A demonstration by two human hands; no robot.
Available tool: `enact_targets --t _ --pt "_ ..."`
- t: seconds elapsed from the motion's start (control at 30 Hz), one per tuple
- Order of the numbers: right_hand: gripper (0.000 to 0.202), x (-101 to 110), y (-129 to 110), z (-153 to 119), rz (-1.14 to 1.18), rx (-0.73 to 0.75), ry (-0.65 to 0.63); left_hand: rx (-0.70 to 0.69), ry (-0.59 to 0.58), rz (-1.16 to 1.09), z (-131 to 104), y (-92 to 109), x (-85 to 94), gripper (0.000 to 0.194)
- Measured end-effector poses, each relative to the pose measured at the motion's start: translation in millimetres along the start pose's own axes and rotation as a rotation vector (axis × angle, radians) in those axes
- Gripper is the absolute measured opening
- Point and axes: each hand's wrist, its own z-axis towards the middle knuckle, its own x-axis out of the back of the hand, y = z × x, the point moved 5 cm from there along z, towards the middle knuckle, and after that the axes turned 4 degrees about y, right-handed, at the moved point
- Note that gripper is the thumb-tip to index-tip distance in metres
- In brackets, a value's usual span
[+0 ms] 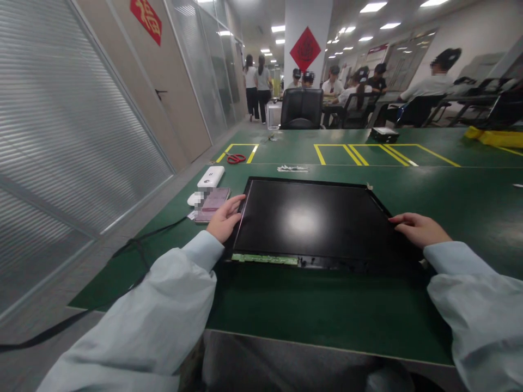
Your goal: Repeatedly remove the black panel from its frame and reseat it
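Observation:
A black display panel lies face up before me, with a bright reflection at its centre. Along its near edge runs a green circuit board strip. My left hand is closed on the panel's left edge, thumb near the frame. At the right edge, my right hand grips the frame between thumb and fingers. The undersides of the panel and some fingertips are hidden.
The green table bears a pink phone, a white device, red-handled scissors, white scraps and a black box. A black strap crosses the left edge. Several people sit or walk beyond.

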Motion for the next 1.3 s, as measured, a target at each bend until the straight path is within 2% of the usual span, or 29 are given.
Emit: enact_targets --t 0.13,0.37,0.5,0.63,0.8,0.93,1.07,1.17,1.23,1.3 --pt "0.018 0.2 -1.1 -0.3 0.036 0.007 0.012 0.086 0.094 -0.143 -1.1 1.3 1.2 0.069" --pt "0.019 1.4 -4.3 -4.6 0.010 -0.046 -0.017 0.282 0.207 -0.294 -4.2 -10.7 -1.7 0.059" --pt "0.023 0.0 1.7 0.2 0.025 -0.015 0.001 0.326 0.211 -0.331 -4.5 -11.7 -3.3 0.057" --pt "0.026 -0.7 8.1 4.4 0.028 0.002 0.021 0.431 0.198 -0.358 -6.7 -13.0 -5.4 0.063" --pt "0.024 -1.2 10.3 6.4 0.034 0.024 0.042 0.521 0.231 -0.428 -9.7 -11.4 -7.7 0.066" --pt "0.021 -3.0 10.6 6.5 0.069 0.043 0.048 0.526 0.223 -0.487 -11.0 -10.0 -9.0 0.059" --pt "0.020 -4.7 11.8 6.9 0.105 0.045 0.043 0.464 0.187 -0.525 -9.6 -12.9 -7.6 0.051" --pt "0.020 -5.9 12.8 7.8 0.120 0.052 0.031 0.434 0.158 -0.500 -7.2 -20.4 -6.0 0.054" --pt "0.020 -6.5 13.7 8.3 0.119 0.052 0.034 0.407 0.191 -0.500 -6.4 -25.1 -2.7 0.059" --pt "0.021 -7.3 14.5 8.6 0.130 0.053 0.040 0.373 0.158 -0.505 -6.3 -26.0 -2.6 0.062"
